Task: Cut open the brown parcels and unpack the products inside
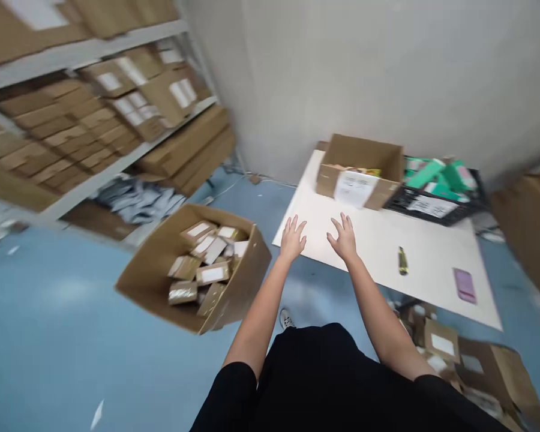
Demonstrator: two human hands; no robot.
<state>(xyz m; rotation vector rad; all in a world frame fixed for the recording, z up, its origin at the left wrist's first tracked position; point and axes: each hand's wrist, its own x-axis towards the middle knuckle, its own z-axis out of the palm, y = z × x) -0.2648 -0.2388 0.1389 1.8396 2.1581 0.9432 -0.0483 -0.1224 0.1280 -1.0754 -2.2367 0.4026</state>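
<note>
My left hand is open with its fingers spread, over the near left edge of the white table. Close by on the right, my right hand is also open, holding nothing. Beyond the hands stands an open cardboard box with a white paper sheet on its front and something yellow inside. Beside it is a black crate of green and white boxes. A yellow and black utility knife and a purple phone lie on the table to the right.
At left on the blue floor, a large open carton holds several small labelled parcels. Shelves stacked with cardboard boxes line the left side. More parcels and cartons lie at lower right, near the table.
</note>
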